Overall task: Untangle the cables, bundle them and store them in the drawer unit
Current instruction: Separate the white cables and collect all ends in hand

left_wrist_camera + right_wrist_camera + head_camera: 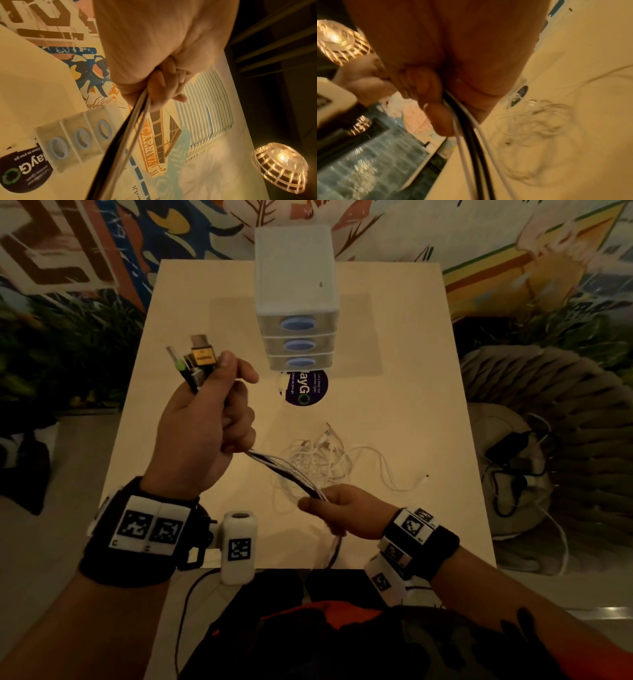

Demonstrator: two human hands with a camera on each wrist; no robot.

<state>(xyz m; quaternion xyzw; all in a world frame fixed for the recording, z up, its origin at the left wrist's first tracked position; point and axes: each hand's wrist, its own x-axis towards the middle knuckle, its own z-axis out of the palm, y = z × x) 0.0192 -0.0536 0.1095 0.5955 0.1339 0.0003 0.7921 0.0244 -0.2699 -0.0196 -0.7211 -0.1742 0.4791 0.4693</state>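
Up above the table (394, 344), the left hand (205, 426) is fisted around a bundle of cables (286, 472), their plugs (198, 361) sticking up out of the fist. From there the black and white strands run taut down to the right hand (339, 510), which pinches them lower and nearer the body. Beyond lies a loose white tangle (318, 457); further back stands the drawer unit (296, 302), drawers closed.
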